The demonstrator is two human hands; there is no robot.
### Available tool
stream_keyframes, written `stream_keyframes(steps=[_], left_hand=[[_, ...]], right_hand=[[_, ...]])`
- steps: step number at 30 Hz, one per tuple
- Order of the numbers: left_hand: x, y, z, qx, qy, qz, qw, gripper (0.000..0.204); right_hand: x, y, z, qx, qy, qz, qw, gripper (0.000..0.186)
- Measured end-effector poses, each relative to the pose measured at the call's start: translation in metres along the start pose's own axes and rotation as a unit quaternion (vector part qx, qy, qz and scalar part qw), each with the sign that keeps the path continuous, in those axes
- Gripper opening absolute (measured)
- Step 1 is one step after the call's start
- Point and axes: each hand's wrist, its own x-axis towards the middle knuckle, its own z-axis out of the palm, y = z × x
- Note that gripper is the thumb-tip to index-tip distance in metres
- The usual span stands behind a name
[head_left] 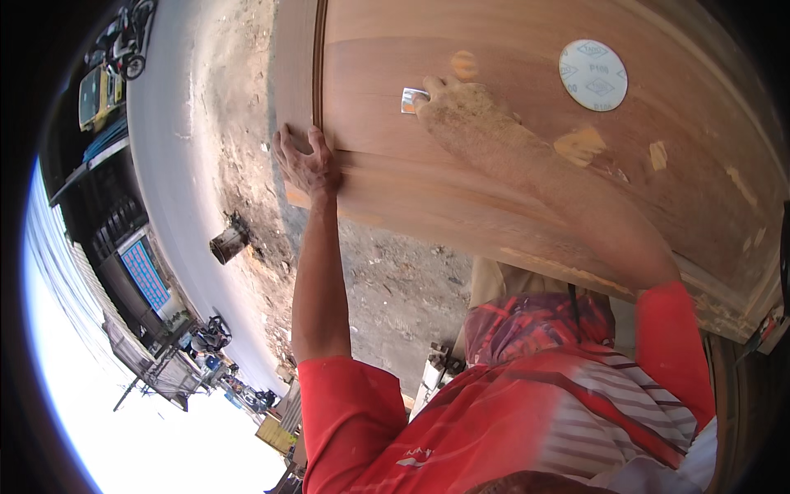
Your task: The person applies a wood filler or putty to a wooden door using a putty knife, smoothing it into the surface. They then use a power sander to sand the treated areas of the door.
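Note:
My right hand (461,111) reaches across a broad brown wooden panel (411,53), dusty up to the wrist. Its fingers grip a small shiny metal plate (413,100) against the wood; most of the plate's far side is hidden by the hand. At the panel's left end, beside a dark groove, my left hand (309,160) lies on the wood with its fingers apart, holding nothing. A round white sanding disc (593,75) rests on the panel right of my right hand. Pale filler patches (581,146) mark the surface.
Rough dirt ground (387,251) lies below the panel's near edge. A dark, rusty can (230,240) stands on the ground to the left, beside a paved road (169,156). Across the road are a parked motorcycle (132,58) and a yellow vehicle (100,97).

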Motion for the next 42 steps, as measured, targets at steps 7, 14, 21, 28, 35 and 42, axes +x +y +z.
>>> stream_keyframes(steps=[7,14,21,28,35,42], left_hand=[[-0.003,-0.006,0.0,-0.016,-0.003,-0.018,1.0,0.073],[0.0,0.004,-0.005,-0.014,-0.004,-0.01,1.0,0.072],[-0.005,0.0,-0.006,-0.025,0.0,-0.014,1.0,0.07],[-0.001,0.001,-0.003,-0.027,0.003,-0.014,1.0,0.072],[-0.004,-0.005,-0.005,-0.022,0.005,-0.017,1.0,0.072],[0.0,-0.01,0.001,-0.047,-0.003,-0.014,0.999,0.071]], right_hand=[[0.022,-0.005,-0.007,0.024,-0.042,0.01,0.999,0.028],[0.09,-0.024,0.004,0.053,0.059,-0.01,0.997,0.022],[0.041,0.016,-0.014,0.004,0.014,0.028,1.0,0.035],[0.003,0.025,-0.023,-0.033,-0.012,-0.018,0.999,0.043],[0.028,0.05,-0.047,-0.062,-0.123,-0.094,0.986,0.038],[0.084,-0.047,-0.004,0.013,-0.029,-0.1,0.995,0.034]])
